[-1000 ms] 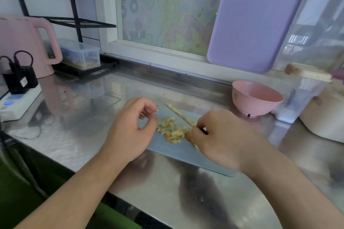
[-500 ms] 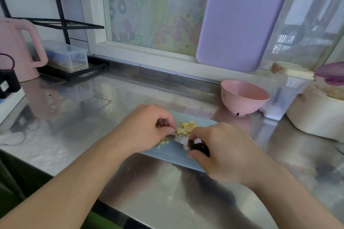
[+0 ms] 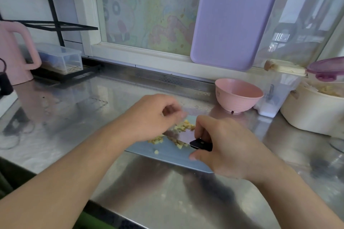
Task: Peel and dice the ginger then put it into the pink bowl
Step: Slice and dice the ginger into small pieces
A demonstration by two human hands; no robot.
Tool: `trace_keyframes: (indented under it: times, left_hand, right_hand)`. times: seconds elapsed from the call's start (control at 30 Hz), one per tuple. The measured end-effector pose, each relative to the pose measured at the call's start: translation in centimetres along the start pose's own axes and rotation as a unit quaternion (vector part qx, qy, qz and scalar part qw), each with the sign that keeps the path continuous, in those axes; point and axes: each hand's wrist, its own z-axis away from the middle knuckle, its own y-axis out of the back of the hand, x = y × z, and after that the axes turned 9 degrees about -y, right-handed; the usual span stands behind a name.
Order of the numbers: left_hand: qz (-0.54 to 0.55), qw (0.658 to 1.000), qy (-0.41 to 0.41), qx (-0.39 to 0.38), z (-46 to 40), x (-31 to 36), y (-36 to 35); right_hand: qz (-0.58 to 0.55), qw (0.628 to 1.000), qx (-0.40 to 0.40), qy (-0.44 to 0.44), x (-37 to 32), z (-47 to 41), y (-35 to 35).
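Small yellow cubes of diced ginger (image 3: 183,128) lie in a loose pile on a grey-blue cutting board (image 3: 171,156) on the steel counter. My right hand (image 3: 223,147) grips the black handle of a knife (image 3: 181,137), whose blade lies flat and low across the pile. My left hand (image 3: 154,117) hovers over the left end of the blade with its fingers curled and blurred; whether it pinches ginger I cannot tell. The pink bowl (image 3: 238,95) stands behind and to the right of the board, with nothing visible inside.
A white pot (image 3: 314,111) with a purple lid and a clear container (image 3: 279,91) stand at the right. A purple board (image 3: 229,15) leans on the window. At the left are a pink kettle (image 3: 13,55), a clear box (image 3: 61,58) and a black rack.
The knife has turned from edge-up to lying flat across the ginger pile. My left hand moved in over the blade's left end. The camera shifted, sliding the scene right and closer.
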Motion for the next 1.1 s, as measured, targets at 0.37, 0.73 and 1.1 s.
trace_keyframes:
  times: [0.37, 0.73, 1.1]
  left_hand:
    - [-0.15, 0.986, 0.031, -0.061, -3.0, -0.9, -2.5]
    - [-0.104, 0.992, 0.038, -0.068, -2.9, 0.5, -2.8]
    - [0.036, 0.999, 0.018, 0.013, -2.2, -0.1, 0.0]
  right_hand:
    - [-0.005, 0.999, -0.023, -0.035, 0.2, 0.1, 0.1]
    - [-0.015, 0.999, -0.022, -0.039, 0.0, 0.1, 0.3]
    - [-0.035, 0.999, -0.013, -0.038, 0.7, 0.0, 0.6]
